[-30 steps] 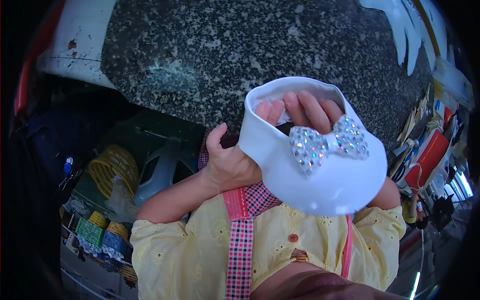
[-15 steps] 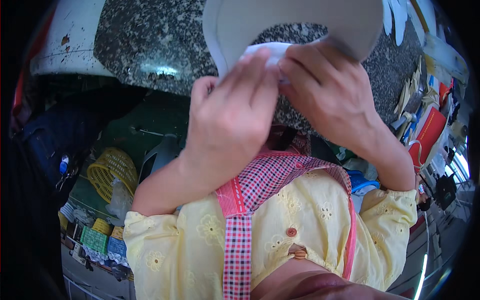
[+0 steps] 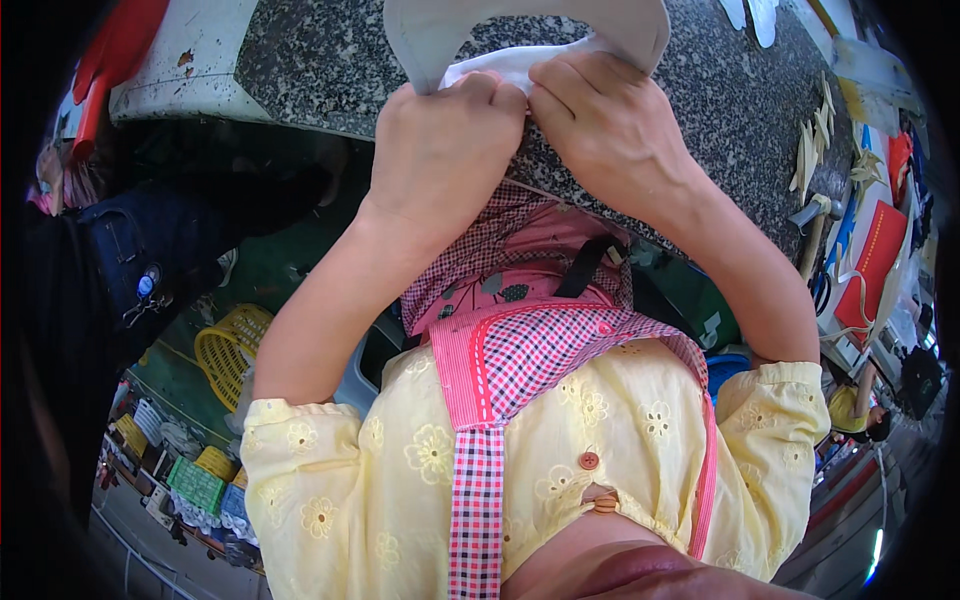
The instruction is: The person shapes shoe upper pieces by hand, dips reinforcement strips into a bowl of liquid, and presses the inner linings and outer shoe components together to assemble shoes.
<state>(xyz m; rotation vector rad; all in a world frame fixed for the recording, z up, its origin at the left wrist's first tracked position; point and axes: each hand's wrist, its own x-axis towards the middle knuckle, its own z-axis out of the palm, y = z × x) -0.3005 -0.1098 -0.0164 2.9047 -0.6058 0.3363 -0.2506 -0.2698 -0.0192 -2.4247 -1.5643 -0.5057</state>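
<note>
A pale cream, U-shaped piece of sheet material [image 3: 425, 45] with a white lining-like strip [image 3: 510, 65] along its inner curve is held over the speckled stone bench top [image 3: 690, 120]. My left hand [image 3: 445, 140] is closed on the strip, knuckles up, fingertips tucked out of sight. Close beside it, my right hand [image 3: 615, 125] grips the same piece with bent fingers, its thumb side towards the left hand. The piece arches away from me beyond both hands, and its far edge runs out of the picture.
On the right lie a hammer [image 3: 815, 212], several pale cut pieces [image 3: 808, 150] and a red flat booklet or box [image 3: 876, 265]. A person in dark clothes [image 3: 115, 240] stands at the left. Below the bench is a yellow plastic basket [image 3: 232, 345].
Both hands and the piece have moved up in the picture, away from my body. The fingers of my left hand, stretched forward before, are now curled down. The view has shifted slightly.
</note>
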